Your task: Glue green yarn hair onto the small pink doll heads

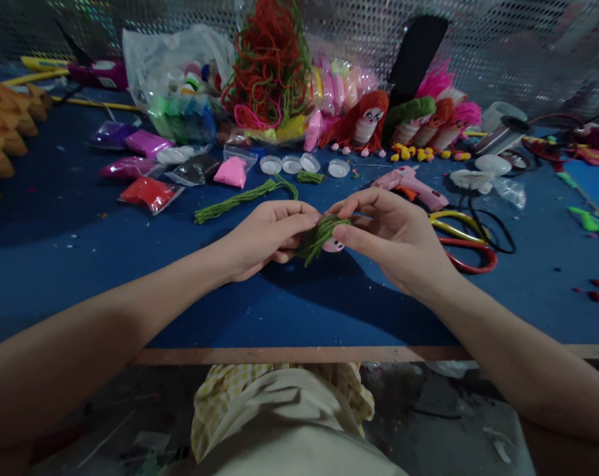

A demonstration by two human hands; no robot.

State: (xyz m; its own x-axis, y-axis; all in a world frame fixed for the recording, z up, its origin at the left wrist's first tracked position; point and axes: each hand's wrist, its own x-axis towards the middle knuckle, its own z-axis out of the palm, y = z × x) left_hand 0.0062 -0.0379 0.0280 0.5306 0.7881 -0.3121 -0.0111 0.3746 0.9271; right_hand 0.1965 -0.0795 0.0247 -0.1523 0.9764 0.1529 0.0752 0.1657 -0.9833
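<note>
My left hand (pixel 267 237) and my right hand (pixel 396 233) meet above the blue table (pixel 81 264), both with fingers pinched. Between them sits a small doll head (pixel 333 246), pale pink, with a tuft of green yarn (pixel 319 237) lying over it. The left fingers pinch the yarn from the left. The right fingers hold the head and press the yarn from the right. A longer bundle of green yarn (pixel 240 198) lies on the table just beyond my left hand.
A pink glue gun (pixel 412 186) and scissors (pixel 465 244) lie to the right of my hands. Finished yarn-haired dolls (pixel 366 122), a heap of red and green yarn (pixel 270 66), small round lids (pixel 292 164) and bags of coloured clay (pixel 148 192) fill the back.
</note>
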